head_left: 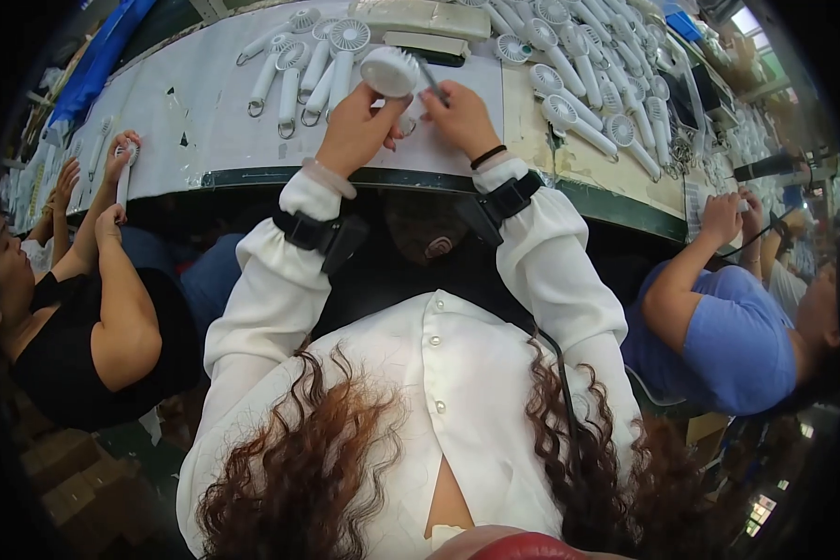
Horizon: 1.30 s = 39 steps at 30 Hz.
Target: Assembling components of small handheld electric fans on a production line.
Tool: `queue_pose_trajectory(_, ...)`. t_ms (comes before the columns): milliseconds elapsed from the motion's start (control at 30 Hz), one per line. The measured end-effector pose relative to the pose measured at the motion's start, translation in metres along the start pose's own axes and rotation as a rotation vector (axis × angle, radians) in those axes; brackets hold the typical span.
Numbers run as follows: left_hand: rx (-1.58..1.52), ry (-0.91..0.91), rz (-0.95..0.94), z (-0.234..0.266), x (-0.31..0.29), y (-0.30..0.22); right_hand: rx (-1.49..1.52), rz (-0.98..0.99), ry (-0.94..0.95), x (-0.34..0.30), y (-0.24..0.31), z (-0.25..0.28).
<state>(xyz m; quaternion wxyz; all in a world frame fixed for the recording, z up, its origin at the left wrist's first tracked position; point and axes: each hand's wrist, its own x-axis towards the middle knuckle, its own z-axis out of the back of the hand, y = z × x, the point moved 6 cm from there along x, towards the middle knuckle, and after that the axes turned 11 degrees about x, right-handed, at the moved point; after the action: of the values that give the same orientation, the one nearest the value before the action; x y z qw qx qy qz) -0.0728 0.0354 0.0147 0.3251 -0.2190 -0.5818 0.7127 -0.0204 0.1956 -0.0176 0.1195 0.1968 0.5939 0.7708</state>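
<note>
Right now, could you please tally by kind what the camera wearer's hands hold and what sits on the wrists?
white handheld fan, in the left hand: 1
thin dark tool, in the right hand: 1
black wrist straps: 2
pale bracelet, left wrist: 1
black hair band, right wrist: 1
Total: 6
</note>
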Motion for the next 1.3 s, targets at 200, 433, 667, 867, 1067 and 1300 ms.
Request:
queue_pose_trajectory(200, 0.157, -0.085, 0.005, -0.003, 0.023, 0.006, 0.225, -0.019, -0.164, -0.021, 0.001, 0.026)
queue_pose_trajectory(433, 0.277, -0.059, -0.135, -0.014, 0.011, 0.004, 0.224, 0.023, -0.176, -0.052, 0.0, 0.033)
queue_pose_trajectory(667, 0.34, -0.057, -0.169, -0.011, 0.016, 0.005, 0.236, 0.039, -0.183, -0.051, -0.002, 0.031)
queue_pose_trajectory(867, 0.434, -0.056, -0.195, -0.009, 0.011, 0.002, 0.239, 0.063, -0.191, -0.054, -0.002, 0.03)
queue_pose_trajectory(1067, 0.525, -0.05, -0.196, -0.009, 0.003, -0.007, 0.213, 0.069, -0.205, -0.055, 0.0, 0.031)
queue_pose_trajectory(1300, 0.535, -0.017, -0.205, -0.009, -0.001, -0.007, 0.213, 0.081, -0.205, -0.053, -0.004, 0.032)
